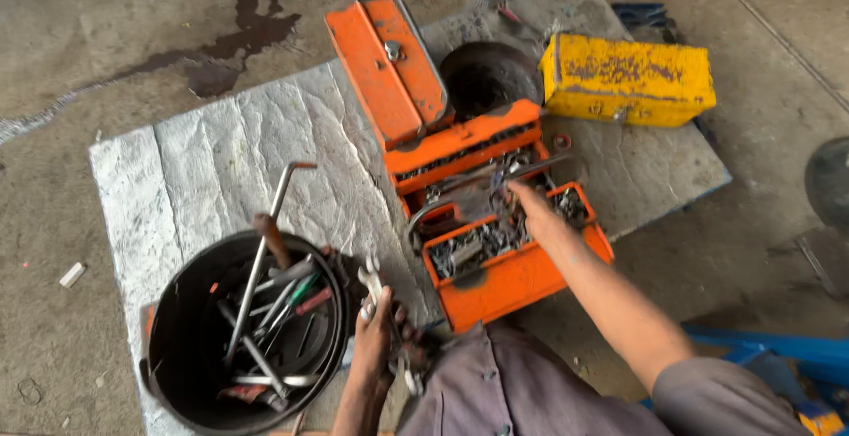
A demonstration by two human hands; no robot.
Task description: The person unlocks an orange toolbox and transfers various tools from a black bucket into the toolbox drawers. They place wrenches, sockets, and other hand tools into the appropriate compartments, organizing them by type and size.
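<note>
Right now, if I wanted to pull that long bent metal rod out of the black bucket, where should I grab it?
Probably grab the long bent rod near its top, just below the bend, coming from above. That end sticks up past the black bucket's rim and stands free, while its lower end is buried among the other tools.

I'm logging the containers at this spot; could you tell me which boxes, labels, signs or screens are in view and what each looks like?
Orange toolbox: centre of the mat, metal, trays folded open, full of small tools.
Yellow box: upper right, rectangular metal, closed, worn paint.
Black bucket: lower left, round, holding long tools.
No labels, signs or screens visible.
</note>
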